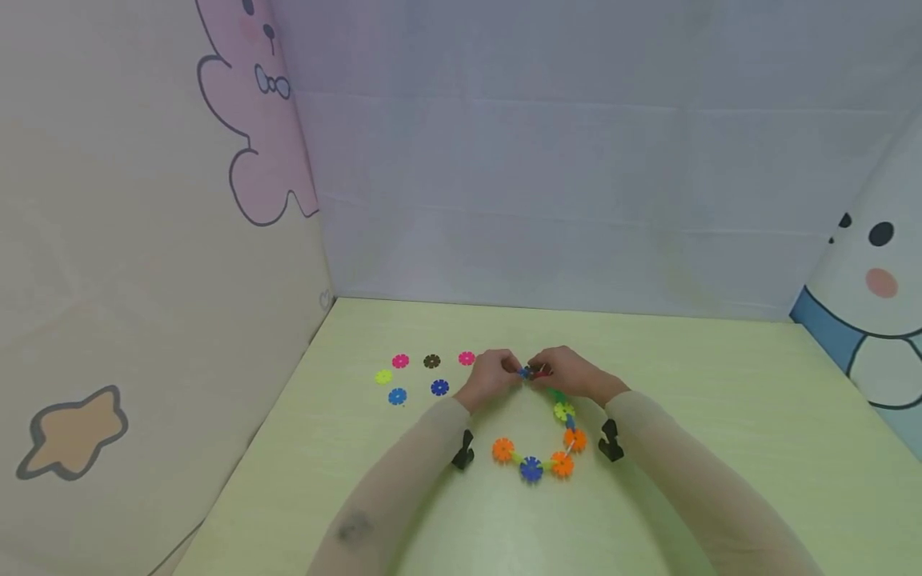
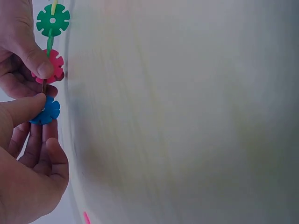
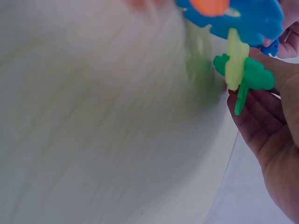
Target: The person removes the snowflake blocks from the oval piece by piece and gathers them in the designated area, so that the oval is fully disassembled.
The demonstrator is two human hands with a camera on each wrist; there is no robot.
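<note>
left hand [image 1: 492,376], right hand [image 1: 569,373], pinching snowflake chain [image 1: 555,436]

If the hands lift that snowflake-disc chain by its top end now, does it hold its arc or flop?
Probably sags or bends some: the chain is many small discs slotted edge to edge, gripped only at the top by the left hand and right hand. Likely light, being thin plastic. Joints look push-fit, as at the green disc, so a sharp tug might pop one apart.

A curved chain of snowflake discs [image 1: 555,448] lies on the table, its far end lifted, blue disc [image 2: 46,111] outermost.
</note>
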